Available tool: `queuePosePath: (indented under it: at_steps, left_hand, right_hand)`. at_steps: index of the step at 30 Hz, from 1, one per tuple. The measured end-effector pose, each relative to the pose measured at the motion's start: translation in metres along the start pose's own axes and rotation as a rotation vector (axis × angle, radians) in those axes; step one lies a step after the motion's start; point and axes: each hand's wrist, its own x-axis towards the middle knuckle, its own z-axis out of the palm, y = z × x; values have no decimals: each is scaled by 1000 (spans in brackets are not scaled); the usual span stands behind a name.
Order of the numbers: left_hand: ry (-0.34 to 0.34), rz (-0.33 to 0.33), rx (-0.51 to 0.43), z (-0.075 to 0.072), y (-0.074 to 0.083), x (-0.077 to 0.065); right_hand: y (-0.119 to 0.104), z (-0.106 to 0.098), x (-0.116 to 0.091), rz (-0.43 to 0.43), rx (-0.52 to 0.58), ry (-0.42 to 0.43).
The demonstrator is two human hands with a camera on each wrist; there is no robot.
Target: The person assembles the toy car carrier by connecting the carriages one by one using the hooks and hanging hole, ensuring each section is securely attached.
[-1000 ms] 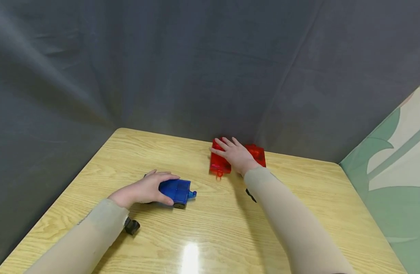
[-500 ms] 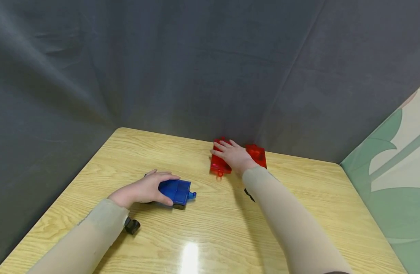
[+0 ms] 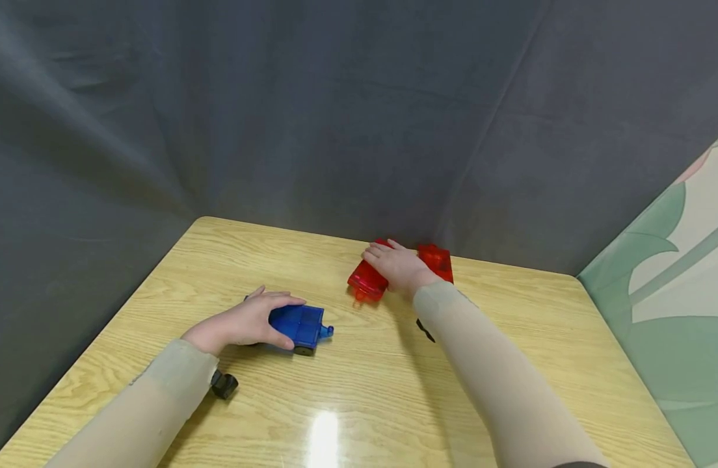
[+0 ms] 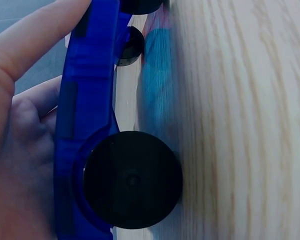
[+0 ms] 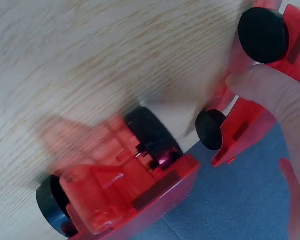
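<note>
My left hand (image 3: 248, 322) holds a see-through blue toy car (image 3: 306, 325) from its left end, thumb along the near side and fingers along the far side. A small hitch knob sticks out at the car's right end. In the left wrist view its black wheel (image 4: 132, 180) stands at the wood surface. Near the table's back edge, my right hand (image 3: 397, 266) grips a red toy car (image 3: 367, 281), turned at a slant with its hitch toward the front left. The right wrist view shows the thumb (image 5: 260, 82) against its side, between two black wheels.
A second red toy car (image 3: 436, 261) stands to the right of the right hand, partly hidden behind the wrist. The wooden table (image 3: 335, 383) ends at a dark grey cloth (image 3: 335, 130). A patterned green and white cloth (image 3: 675, 305) hangs at the right.
The red toy car under my right hand has turned, its near end swinging left, and the right fingers have drawn in around it. The left hand and blue toy car have stayed put.
</note>
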Motion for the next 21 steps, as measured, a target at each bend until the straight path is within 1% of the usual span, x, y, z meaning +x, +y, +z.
queuePosePath:
  at_steps: [3, 7, 12, 14, 21]
  left_hand:
    - [-1, 0, -3, -1, 0, 1]
    - [0, 16, -6, -2, 1, 2]
    - [-5, 2, -1, -2, 2, 3]
    - [-5, -8, 3, -2, 2, 4]
    - [2, 7, 10, -1, 2, 5]
  right_hand:
    - [0, -2, 1, -9, 0, 30]
    - [-2, -9, 2, -3, 25, 77]
    - [-6, -21, 0, 22, 95, 147]
    - [-7, -25, -2, 32, 126, 174]
    - [-11, -34, -18, 77, 241, 256]
